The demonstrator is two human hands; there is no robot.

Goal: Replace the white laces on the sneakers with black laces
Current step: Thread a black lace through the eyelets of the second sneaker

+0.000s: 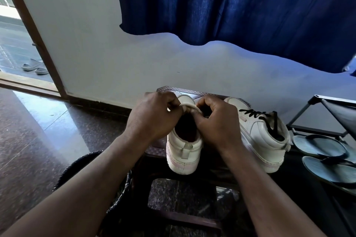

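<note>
So, hands: left hand (pixel 152 115) and right hand (pixel 215 121) both pinch the near sneaker (pixel 183 152) at its tongue, on the stool (pixel 165 89).
Far sneaker (pixel 264 140): already wears a black lace (pixel 252 114).
Risk: fingers hide the eyelets — one may get skipped — and a hard tug could tip the heel off the stool's edge.

Home entryway: shoe rack (pixel 339 111), flip-flops (pixel 317 145), curtain (pixel 231 2), doorway (pixel 15 44).

blue curtain (pixel 240 2), flip-flops (pixel 323 158), dark stool (pixel 167 90)

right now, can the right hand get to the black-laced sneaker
Probably yes: the black-laced sneaker stands just beside the right hand with nothing between them, though that hand grips the other sneaker and must let go first.
</note>
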